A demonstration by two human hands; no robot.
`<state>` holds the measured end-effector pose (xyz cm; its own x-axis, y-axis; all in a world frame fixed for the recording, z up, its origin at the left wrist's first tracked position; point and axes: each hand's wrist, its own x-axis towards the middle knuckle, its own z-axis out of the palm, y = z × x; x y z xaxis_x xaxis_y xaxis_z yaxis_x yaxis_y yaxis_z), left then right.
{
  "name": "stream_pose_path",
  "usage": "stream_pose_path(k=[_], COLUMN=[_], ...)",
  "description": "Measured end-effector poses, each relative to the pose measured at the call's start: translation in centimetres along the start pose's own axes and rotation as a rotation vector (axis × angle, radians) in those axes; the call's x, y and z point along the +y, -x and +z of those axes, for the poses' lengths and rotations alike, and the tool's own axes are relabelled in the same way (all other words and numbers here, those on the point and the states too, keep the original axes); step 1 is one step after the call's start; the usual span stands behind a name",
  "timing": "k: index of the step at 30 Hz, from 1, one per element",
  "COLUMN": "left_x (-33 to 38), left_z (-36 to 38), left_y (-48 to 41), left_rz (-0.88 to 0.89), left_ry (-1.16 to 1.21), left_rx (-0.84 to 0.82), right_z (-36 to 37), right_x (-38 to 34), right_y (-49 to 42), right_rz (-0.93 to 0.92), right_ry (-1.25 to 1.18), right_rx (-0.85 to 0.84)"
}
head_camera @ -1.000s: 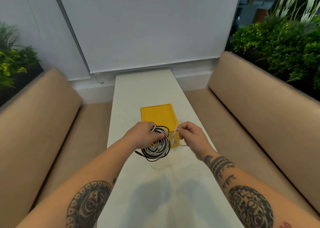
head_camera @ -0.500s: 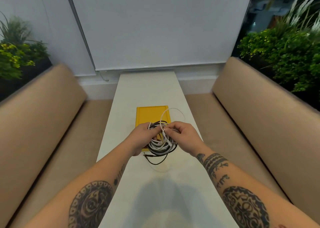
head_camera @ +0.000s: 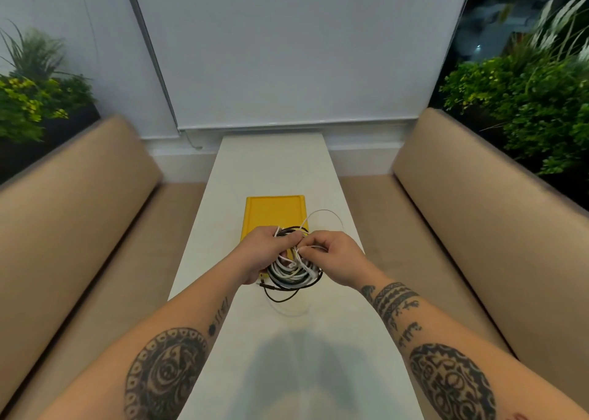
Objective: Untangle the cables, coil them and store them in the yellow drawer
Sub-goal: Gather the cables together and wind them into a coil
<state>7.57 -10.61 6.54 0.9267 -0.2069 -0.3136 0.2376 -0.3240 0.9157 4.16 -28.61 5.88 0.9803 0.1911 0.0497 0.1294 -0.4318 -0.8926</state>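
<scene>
Both hands grasp the cables: we record the left hand point(head_camera: 263, 255) with its fingers curled round the upper left side of the bundle of cables point(head_camera: 291, 276), and the right hand point(head_camera: 333, 257) pinching a white strand at the top of that bundle between thumb and fingertips. From the head view, the bundle is a rough coil of black and white cables held just above the white table point(head_camera: 271, 164), at the near end of the yellow drawer point(head_camera: 274, 212), which it partly covers from this angle. We cannot tell whether the bundle touches the drawer. One thin white loop point(head_camera: 325, 210) rises up and out to the right of the hands, over the table beside the drawer's near right corner. A black loop point(head_camera: 280, 297) hangs below the coil on the near side, and a black plug end points left beneath the left hand. A faint pale curve shows lower down, close to the table top; we cannot tell whether it is cable or reflection. The drawer lies flat on the middle of the table, its long side running away from us. A tan bench point(head_camera: 79, 202) flanks the table on the left and a second bench point(head_camera: 478, 190) on the right. Green plants point(head_camera: 526, 100) stand behind the bench backs, and a pale roller blind point(head_camera: 287, 52) hangs beyond the table's far end. Both forearms are bare and tattooed.
</scene>
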Motion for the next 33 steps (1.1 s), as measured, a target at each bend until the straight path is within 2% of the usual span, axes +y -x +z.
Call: stream_pose_path(k=[3, 5, 8, 11, 13, 15, 19, 22, 25, 26, 28, 30, 31, 33], left_x=[0.2, 0.2, 0.1, -0.2, -0.4, -0.4, 1.0, 2.4, 4.4, 5.3, 7.1, 8.8, 9.4, 10.3], left_z=[0.0, 0.2, -0.3, -2.5, -3.4, -3.4, -3.4, -4.7, -6.3, -6.6, -7.0, -7.0, -7.0, -6.4], left_y=[-0.5, -0.7, -0.9, -1.4, -1.6, -1.6, -1.1, -1.0, -0.7, -0.5, 0.2, 0.8, 1.0, 1.5], left_rz=[0.039, 0.049, 0.018, -0.036, -0.047, -0.035, 0.025, 0.056, 0.075, 0.091, 0.129, 0.159, 0.172, 0.202], left_ry=[-0.132, -0.193, -0.146, -0.019, -0.008, -0.011, -0.007, 0.098, 0.195, 0.192, 0.160, 0.116, 0.088, 0.024], left_rx=[0.084, 0.162, 0.290, 0.367, 0.345, 0.308, 0.275, 0.298, 0.242, 0.202, 0.115, 0.020, -0.032, -0.120], right_z=[0.1, 0.2, 0.2, -1.1, -1.8, -2.0, -2.3, -3.6, -4.1, -4.1, -4.0, -3.7, -3.7, -3.8], right_x=[0.1, -0.4, -1.1, -0.6, 0.4, 1.4, 4.6, 8.4, 10.9, 11.4, 11.1, 8.8, 6.9, 2.3], right_y=[0.4, 0.5, 0.3, 0.3, 0.3, 0.0, 0.2, 2.1, 4.7, 5.2, 5.2, 3.6, 2.7, 1.0], right_rz=[-0.067, -0.165, -0.220, -0.140, -0.112, -0.034, 0.132, 0.267, 0.436, 0.461, 0.419, 0.284, 0.213, 0.093], right_ry=[-0.052, -0.002, 0.053, -0.103, -0.214, -0.217, 0.107, 0.125, 0.209, 0.203, 0.107, -0.130, -0.256, -0.375], right_rx=[0.067, 0.027, -0.135, -0.084, 0.004, 0.067, 0.009, 0.076, -0.101, -0.111, 0.020, 0.187, 0.211, 0.122])
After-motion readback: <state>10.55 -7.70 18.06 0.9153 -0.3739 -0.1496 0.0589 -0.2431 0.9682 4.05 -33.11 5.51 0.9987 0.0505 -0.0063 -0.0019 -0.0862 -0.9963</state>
